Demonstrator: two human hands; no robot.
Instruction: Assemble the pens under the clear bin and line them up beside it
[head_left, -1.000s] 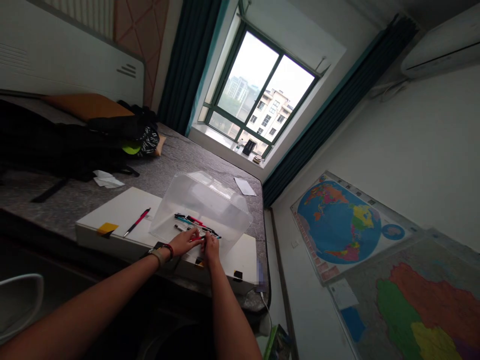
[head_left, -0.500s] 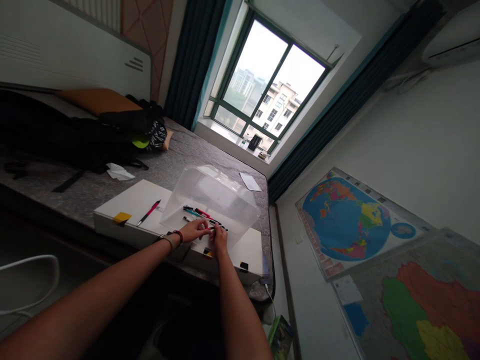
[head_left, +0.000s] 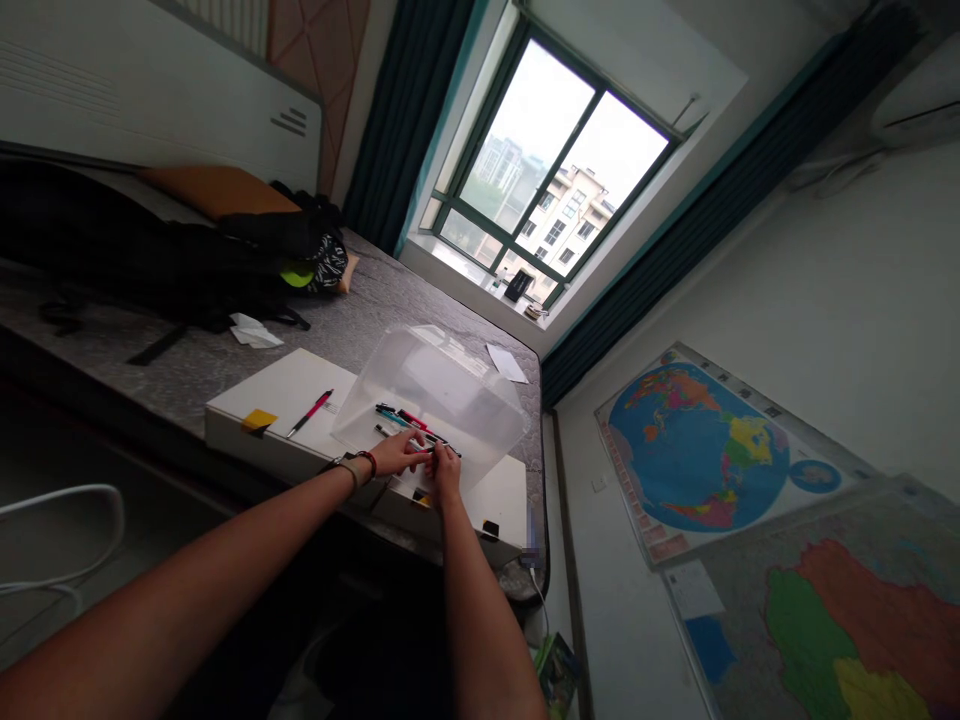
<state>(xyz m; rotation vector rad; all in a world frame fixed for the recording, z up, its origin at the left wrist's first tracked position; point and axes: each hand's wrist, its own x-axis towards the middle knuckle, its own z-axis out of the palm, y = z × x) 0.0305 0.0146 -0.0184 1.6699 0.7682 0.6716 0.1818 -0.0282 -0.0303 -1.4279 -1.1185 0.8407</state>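
My left hand (head_left: 397, 453) and my right hand (head_left: 447, 470) meet at the fingertips, just in front of a clear plastic box (head_left: 465, 375). Both are closed around a slim pen (head_left: 429, 450), mostly covered by the fingers. Several pens (head_left: 409, 417), with red, teal and black parts, lie together in the clear box, right behind my hands. Apart from them, a pink and black pen (head_left: 310, 413) rests on the white box (head_left: 255, 390) to the left.
A grey mattress (head_left: 390, 290) carries the boxes. Black bags (head_left: 187, 265), crumpled tissue (head_left: 253, 331) and a white paper sheet (head_left: 507, 363) lie on it. A second white box (head_left: 510, 500) sits at the right. Maps (head_left: 697, 450) hang on the right wall.
The view has shifted slightly, so the scene sits a little further right. My hands stay together at the same spot, with only small finger movement.
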